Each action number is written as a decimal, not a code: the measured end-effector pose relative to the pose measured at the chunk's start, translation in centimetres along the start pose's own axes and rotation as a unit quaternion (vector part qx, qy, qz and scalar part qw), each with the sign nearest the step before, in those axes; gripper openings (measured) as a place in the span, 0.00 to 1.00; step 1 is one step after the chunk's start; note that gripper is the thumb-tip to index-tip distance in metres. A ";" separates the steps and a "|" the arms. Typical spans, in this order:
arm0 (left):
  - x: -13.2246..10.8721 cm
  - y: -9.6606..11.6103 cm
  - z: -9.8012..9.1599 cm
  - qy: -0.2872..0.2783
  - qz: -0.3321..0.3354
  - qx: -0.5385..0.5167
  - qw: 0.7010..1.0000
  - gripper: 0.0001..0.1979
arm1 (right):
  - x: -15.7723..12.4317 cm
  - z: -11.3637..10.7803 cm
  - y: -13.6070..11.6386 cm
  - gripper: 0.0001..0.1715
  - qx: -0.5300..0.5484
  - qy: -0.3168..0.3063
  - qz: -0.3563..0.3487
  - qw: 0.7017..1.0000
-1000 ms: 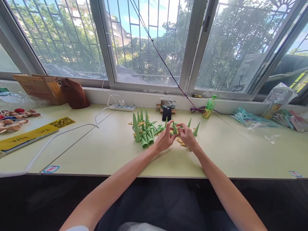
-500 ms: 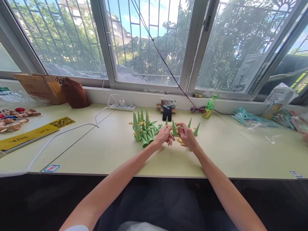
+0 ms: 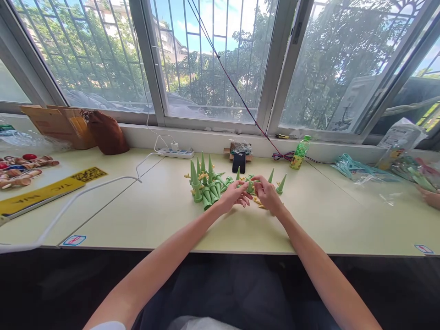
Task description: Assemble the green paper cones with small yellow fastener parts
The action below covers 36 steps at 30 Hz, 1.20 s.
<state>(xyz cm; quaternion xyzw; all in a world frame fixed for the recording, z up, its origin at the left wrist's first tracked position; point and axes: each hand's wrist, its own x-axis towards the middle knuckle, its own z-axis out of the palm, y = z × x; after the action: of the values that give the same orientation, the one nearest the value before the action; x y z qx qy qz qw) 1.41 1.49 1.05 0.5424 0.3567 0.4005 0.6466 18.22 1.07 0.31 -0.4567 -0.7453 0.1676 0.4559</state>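
My left hand (image 3: 234, 196) is over the middle of the table, thumb and index finger pinched at a small green cone (image 3: 250, 187), the other fingers loosely curled. Close against it, my right hand (image 3: 268, 194) has its fingertips pinched beside the same cone; whatever is in them is too small to make out. Left of my hands lies a cluster of green cones (image 3: 210, 185), some upright and others on their sides, with small yellow pieces (image 3: 187, 176) among them. Two more cones (image 3: 281, 184) stand beyond my right hand. Thin yellow sticks (image 3: 260, 204) lie partly under it.
Behind the cones are a black phone (image 3: 239, 162) and a green bottle (image 3: 300, 152). A white cable (image 3: 103, 179) and a yellow sign (image 3: 51, 191) lie to the left, near wooden toys (image 3: 27, 169). Plastic bags (image 3: 360, 170) and another person's hand (image 3: 429, 197) are at the right.
The green cone between my hands has tilted, and my hands have drawn slightly closer together. At the right edge, the other person's hand has come further into view.
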 end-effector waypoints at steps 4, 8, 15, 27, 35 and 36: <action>-0.2 -0.1 0.0 -0.001 0.026 0.023 0.999 0.28 | 0.0 -0.1 0.0 0.18 0.001 0.003 0.009 1.000; -0.1 -0.4 0.0 0.003 0.071 0.073 0.995 0.29 | 0.0 -0.1 -0.1 0.18 0.004 0.005 0.023 1.000; -0.3 -0.9 -0.1 0.028 0.190 0.213 0.958 0.27 | 0.1 0.0 0.1 0.19 0.028 0.005 0.036 0.999; -0.6 -1.0 0.2 0.101 0.278 0.349 0.889 0.19 | 0.3 0.3 0.7 0.19 0.100 -0.006 0.061 0.993; -0.6 -0.9 0.1 0.092 0.308 0.397 0.860 0.17 | 0.2 0.3 0.3 0.18 0.155 -0.014 0.073 0.985; -0.6 -0.8 0.2 0.097 0.308 0.393 0.861 0.17 | 0.2 0.3 0.2 0.18 0.152 -0.004 0.072 0.986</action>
<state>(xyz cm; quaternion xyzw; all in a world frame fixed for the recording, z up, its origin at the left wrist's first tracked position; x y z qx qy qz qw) 1.43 0.85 0.29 0.7925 0.3597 0.4562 0.1855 18.03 1.46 0.10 -0.4339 -0.6781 0.3137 0.5035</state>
